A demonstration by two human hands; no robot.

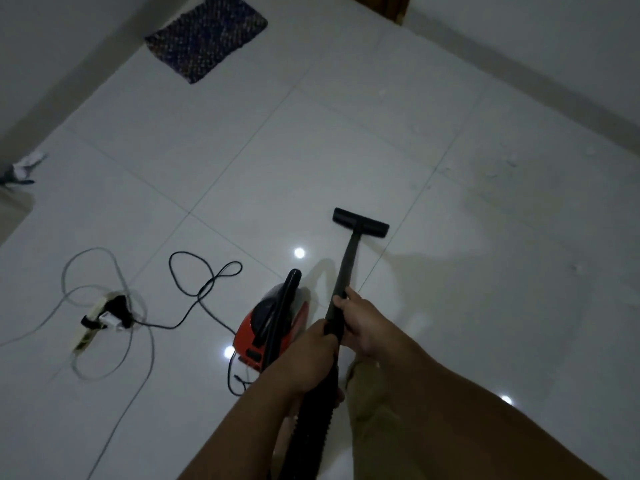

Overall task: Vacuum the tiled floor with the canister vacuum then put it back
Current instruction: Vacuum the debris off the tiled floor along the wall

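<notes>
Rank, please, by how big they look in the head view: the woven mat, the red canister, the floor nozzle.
1. woven mat, largest although farthest away
2. red canister, partly hidden by the hose
3. floor nozzle, smallest

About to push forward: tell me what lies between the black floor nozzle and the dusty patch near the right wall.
Nothing visible: only bare white tile separates the black floor nozzle from the dusty patch. The cords lie off to the left.

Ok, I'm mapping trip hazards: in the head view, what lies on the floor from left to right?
Power strip with its pale cord → looped black cable → red canister → floor nozzle.
</notes>
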